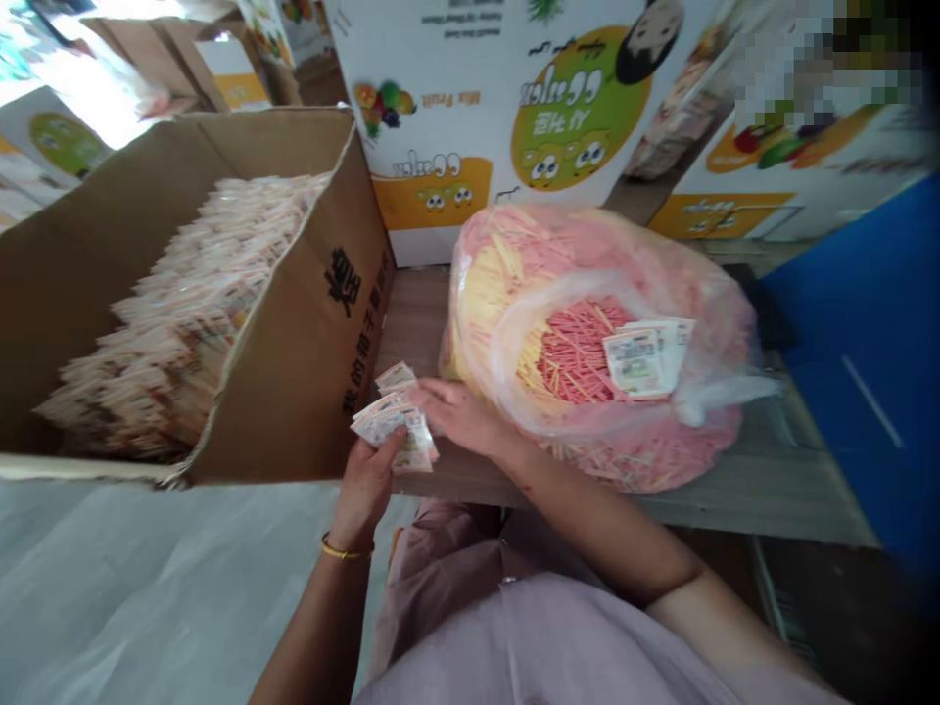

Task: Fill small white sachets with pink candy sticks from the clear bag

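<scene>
A fanned bunch of small printed packets (402, 423) is gripped in my left hand (369, 477), its thumb pressed across their front. From the other side my right hand (459, 413) meets the upper right edge of the bunch, fingers close together against a packet. Its fingertips are partly hidden by the packets. Right of my hands sits a large clear bag (506, 367) with its mouth open, full of thin pink and yellow sticks (584, 348). A few more printed packets (646, 360) lie on top of the sticks.
A deep cardboard box (294, 343) with many packed packets (198, 304) stands at the left. Behind the bag rise white printed cartons (470, 108). A blue panel (867, 362) bounds the right side of the wooden bench (418, 304).
</scene>
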The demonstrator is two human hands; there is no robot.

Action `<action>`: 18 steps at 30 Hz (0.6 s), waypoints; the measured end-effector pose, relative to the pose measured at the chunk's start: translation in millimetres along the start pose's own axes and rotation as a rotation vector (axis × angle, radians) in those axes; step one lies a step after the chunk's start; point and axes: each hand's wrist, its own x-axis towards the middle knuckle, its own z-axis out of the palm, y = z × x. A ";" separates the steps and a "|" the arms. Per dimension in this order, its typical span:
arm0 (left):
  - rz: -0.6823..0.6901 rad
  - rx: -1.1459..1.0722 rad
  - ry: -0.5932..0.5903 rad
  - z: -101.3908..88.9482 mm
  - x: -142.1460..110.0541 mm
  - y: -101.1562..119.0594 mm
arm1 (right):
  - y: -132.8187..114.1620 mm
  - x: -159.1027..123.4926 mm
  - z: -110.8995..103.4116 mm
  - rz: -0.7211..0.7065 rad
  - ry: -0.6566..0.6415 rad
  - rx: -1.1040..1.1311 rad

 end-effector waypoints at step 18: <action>-0.016 0.023 -0.484 127.4 -25.0 30.2 | -0.7 -64.1 -140.5 -0.125 0.655 0.256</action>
